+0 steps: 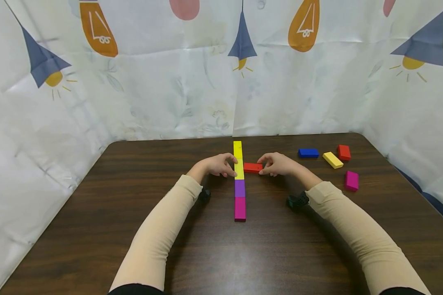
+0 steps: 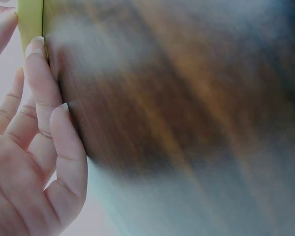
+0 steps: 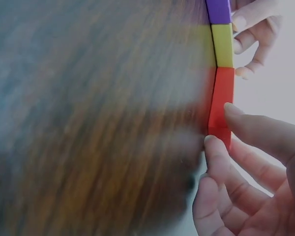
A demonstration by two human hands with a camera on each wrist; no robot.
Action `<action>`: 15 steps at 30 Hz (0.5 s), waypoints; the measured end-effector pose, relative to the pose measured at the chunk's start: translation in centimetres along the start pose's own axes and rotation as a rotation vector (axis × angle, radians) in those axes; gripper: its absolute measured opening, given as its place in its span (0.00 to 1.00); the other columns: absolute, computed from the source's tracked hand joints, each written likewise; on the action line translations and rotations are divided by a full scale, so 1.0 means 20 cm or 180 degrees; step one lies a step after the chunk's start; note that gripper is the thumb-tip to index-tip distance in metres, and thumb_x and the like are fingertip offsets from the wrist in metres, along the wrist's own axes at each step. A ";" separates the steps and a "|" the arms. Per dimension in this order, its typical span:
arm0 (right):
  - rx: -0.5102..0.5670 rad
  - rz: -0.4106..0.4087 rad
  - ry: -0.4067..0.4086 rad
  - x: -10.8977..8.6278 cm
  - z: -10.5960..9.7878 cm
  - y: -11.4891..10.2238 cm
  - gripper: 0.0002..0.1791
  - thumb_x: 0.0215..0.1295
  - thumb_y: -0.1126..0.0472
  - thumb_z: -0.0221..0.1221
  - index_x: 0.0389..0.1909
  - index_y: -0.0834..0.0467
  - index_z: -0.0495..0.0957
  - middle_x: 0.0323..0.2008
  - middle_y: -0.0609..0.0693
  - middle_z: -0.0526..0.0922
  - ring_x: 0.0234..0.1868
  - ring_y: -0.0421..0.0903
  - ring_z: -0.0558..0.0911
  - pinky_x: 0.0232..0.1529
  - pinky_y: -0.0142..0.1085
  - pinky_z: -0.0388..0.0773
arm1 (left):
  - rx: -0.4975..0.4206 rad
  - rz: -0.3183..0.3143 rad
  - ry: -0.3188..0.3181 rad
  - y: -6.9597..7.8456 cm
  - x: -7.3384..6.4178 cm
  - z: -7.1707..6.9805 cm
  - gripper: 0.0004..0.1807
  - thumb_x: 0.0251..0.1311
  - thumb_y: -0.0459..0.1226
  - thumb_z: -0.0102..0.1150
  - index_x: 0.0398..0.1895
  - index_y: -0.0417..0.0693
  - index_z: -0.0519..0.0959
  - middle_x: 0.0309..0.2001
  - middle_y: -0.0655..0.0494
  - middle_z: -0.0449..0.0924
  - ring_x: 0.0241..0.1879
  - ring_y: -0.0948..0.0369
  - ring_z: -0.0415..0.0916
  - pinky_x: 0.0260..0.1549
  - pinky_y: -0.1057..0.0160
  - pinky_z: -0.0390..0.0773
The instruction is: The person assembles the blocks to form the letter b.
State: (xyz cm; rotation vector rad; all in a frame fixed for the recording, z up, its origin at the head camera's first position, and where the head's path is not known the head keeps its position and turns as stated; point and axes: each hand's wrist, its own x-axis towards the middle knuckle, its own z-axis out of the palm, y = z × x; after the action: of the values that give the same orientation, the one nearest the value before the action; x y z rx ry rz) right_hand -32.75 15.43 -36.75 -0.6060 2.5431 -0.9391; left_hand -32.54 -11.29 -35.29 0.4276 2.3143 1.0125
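Note:
A straight row of blocks runs away from the person: a magenta block [image 1: 240, 208], a purple block [image 1: 240, 188], a near yellow block [image 1: 239, 171] and a far yellow block [image 1: 237, 149]. My left hand [image 1: 218, 165] has thumb and index finger against the left side of the near yellow block. On the other side, a red block [image 1: 252, 168] lies crosswise, its left end right at that yellow block. The right hand [image 1: 278, 164] pinches the red block's right end between thumb and index finger. The right wrist view shows red and yellow blocks meeting end to side.
Loose on the right of the dark wooden table [image 1: 133, 229] lie a blue block [image 1: 308, 153], a yellow block [image 1: 332, 160], a second red block [image 1: 344, 152] and a second magenta block [image 1: 352, 181]. A patterned cloth [image 1: 170, 90] hangs behind the table's far edge.

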 end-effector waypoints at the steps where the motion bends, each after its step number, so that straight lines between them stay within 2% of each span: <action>1: -0.0027 -0.0007 -0.0001 -0.01 0.00 0.00 0.24 0.70 0.60 0.66 0.63 0.66 0.75 0.33 0.53 0.83 0.27 0.45 0.78 0.33 0.38 0.78 | 0.0009 -0.0002 0.0000 0.00 0.00 0.00 0.26 0.68 0.35 0.65 0.65 0.42 0.67 0.35 0.53 0.79 0.29 0.63 0.71 0.29 0.67 0.67; 8: -0.0083 -0.0068 0.0193 -0.07 -0.03 0.00 0.22 0.70 0.62 0.65 0.62 0.64 0.76 0.33 0.52 0.83 0.29 0.47 0.78 0.35 0.40 0.77 | 0.0007 -0.0015 -0.0003 0.00 0.00 0.00 0.26 0.68 0.35 0.65 0.65 0.43 0.67 0.36 0.52 0.80 0.30 0.62 0.72 0.30 0.66 0.67; 15: -0.0113 -0.0394 0.0566 -0.16 -0.07 0.05 0.20 0.71 0.65 0.63 0.62 0.66 0.76 0.36 0.52 0.82 0.35 0.49 0.80 0.39 0.42 0.77 | -0.0024 0.0011 -0.0014 -0.01 0.01 0.00 0.26 0.68 0.35 0.65 0.64 0.42 0.66 0.37 0.51 0.81 0.29 0.62 0.72 0.28 0.68 0.66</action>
State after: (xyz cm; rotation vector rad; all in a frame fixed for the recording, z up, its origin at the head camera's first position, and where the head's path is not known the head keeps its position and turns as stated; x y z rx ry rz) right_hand -31.02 18.50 -35.77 -0.7274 2.7100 -1.0340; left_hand -32.74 -11.30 -35.58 0.4305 2.3059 1.0208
